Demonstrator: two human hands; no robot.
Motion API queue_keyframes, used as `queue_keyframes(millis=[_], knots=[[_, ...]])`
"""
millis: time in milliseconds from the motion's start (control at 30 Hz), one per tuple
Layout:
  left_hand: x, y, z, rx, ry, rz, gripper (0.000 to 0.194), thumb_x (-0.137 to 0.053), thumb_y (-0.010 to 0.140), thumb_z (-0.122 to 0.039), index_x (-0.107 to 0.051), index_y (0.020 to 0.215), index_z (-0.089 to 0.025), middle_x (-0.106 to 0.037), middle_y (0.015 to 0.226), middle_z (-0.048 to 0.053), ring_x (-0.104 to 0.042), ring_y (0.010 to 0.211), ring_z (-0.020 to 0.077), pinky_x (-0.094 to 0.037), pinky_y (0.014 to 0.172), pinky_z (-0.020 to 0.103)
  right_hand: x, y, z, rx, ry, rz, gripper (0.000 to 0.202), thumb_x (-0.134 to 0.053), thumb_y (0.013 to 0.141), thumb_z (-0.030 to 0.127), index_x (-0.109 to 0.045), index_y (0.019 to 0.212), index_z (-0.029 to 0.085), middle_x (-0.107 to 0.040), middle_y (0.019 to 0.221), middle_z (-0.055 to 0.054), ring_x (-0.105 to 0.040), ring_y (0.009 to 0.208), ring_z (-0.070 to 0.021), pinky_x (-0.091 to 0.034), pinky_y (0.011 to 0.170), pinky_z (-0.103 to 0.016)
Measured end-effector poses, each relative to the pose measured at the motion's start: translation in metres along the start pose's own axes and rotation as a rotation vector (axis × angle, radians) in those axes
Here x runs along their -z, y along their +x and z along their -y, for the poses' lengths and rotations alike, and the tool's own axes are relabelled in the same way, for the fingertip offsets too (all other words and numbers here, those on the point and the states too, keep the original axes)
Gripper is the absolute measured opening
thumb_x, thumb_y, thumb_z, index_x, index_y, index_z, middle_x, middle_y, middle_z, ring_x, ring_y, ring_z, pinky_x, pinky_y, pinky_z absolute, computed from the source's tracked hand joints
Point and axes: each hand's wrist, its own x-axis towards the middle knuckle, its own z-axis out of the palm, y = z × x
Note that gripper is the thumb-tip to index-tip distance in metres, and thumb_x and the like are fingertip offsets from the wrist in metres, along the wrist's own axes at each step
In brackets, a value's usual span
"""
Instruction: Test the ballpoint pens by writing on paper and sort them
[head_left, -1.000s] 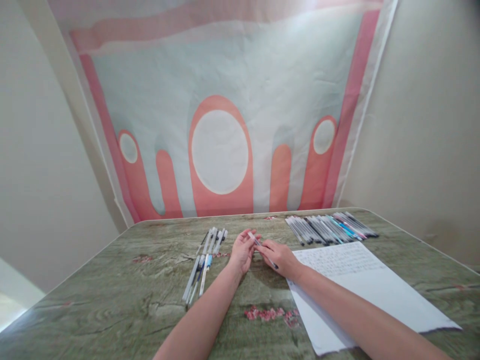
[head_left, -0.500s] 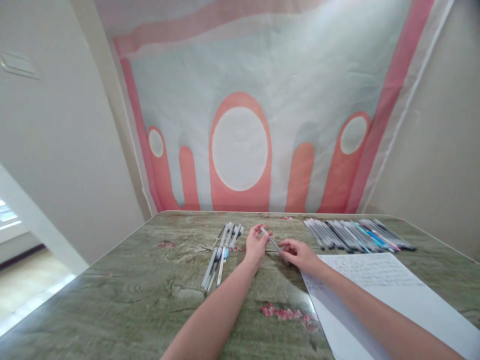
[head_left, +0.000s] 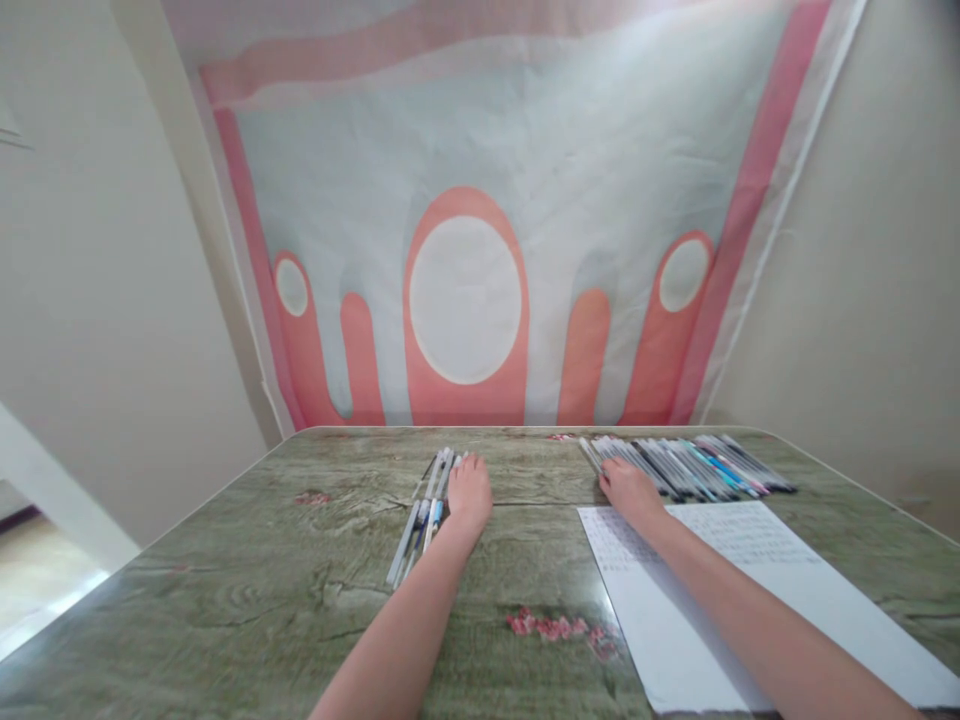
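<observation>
Right fingers (head_left: 610, 468) apparently around pen (head_left: 589, 455)

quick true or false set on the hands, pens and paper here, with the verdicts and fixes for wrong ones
1. The right hand is at the left end of the long row of pens. True.
2. The paper lies nearer the person than that row. True.
3. The left hand is resting on the paper. False: the left hand is at the smaller group on the left.
4. Every pen in the long row is the same colour. False: most look greyish or dark, but there is bright blue among them.
5. Pink flowers mark the table. True.
6. The paper is blank. False: writing fills its far part.
</observation>
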Motion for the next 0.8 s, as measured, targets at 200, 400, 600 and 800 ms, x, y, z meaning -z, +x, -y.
queue_keyframes(millis=[200, 400, 600, 800], knots=[[-0.004, 0.0, 0.009, 0.109, -0.12, -0.006, 0.032, -0.043, 0.071, -0.005, -0.055, 0.099, -0.016, -0.043, 0.126, 0.016, -0.026, 0.124, 0.026, -0.007, 0.102, 0.042, -0.003, 0.0, -0.001, 0.0, -0.027, -0.041, 0.021, -0.039, 0.082, 0.019, -0.059, 0.078, 0.016, -0.058, 0.077, -0.01, -0.054, 0.074, -0.0199, -0.038, 0.067, -0.032], [0.005, 0.003, 0.004, 0.123, 0.048, 0.009, 0.029, -0.05, 0.071, -0.01, -0.054, 0.1, -0.014, -0.045, 0.121, 0.019, -0.033, 0.118, 0.03, -0.017, 0.099, 0.042, -0.003, -0.001, -0.004, -0.065, -0.081, -0.047, 0.019, -0.04, 0.081, 0.018, -0.059, 0.079, 0.015, -0.056, 0.08, -0.011, -0.052, 0.077, -0.0205, -0.038, 0.065, -0.031], [0.022, 0.007, 0.005, 0.191, 0.225, 0.055, 0.024, -0.057, 0.068, -0.018, -0.057, 0.092, -0.014, -0.049, 0.109, 0.017, -0.041, 0.107, 0.0306, -0.026, 0.093, 0.041, 0.005, -0.004, 0.004, -0.074, -0.086, -0.08, 0.019, -0.04, 0.082, 0.024, -0.057, 0.083, 0.017, -0.054, 0.086, -0.01, -0.051, 0.083, -0.0214, -0.037, 0.06, -0.03], [0.02, 0.007, 0.014, 0.217, 0.02, 0.039, 0.018, -0.057, 0.067, -0.014, -0.06, 0.084, -0.017, -0.052, 0.103, 0.014, -0.038, 0.109, 0.0296, -0.022, 0.096, 0.041, 0.007, -0.006, 0.009, -0.019, -0.052, -0.085, 0.021, -0.037, 0.084, 0.024, -0.057, 0.086, 0.018, -0.055, 0.086, -0.01, -0.051, 0.081, -0.0201, -0.034, 0.058, -0.028]])
